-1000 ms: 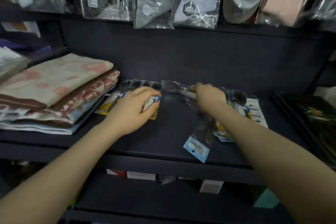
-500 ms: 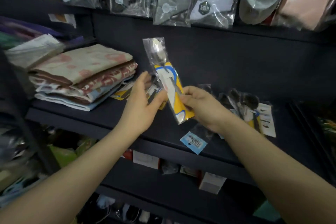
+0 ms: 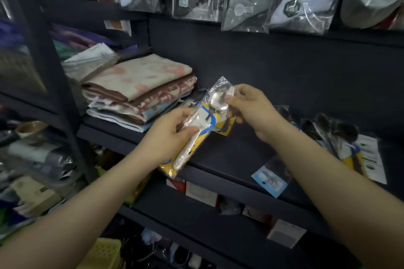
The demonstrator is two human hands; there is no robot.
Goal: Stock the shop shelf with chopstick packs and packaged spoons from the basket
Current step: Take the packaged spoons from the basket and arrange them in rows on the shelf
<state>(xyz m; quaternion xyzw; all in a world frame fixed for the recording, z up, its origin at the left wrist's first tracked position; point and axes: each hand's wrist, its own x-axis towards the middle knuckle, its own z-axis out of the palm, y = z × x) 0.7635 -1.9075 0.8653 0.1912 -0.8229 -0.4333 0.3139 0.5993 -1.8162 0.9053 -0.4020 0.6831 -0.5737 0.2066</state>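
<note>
Both hands hold one spoon pack (image 3: 200,129) above the shelf (image 3: 229,157), just right of the towels (image 3: 140,89): left hand (image 3: 172,135) pinches its middle, right hand (image 3: 249,107) its bowl end. Best laid flat beside the towels, label up.

Dark shelf (image 3: 229,155): folded towels (image 3: 140,87) left, spoon packs (image 3: 341,144) right, blue-tagged pack (image 3: 270,179) nr front edge.
</note>
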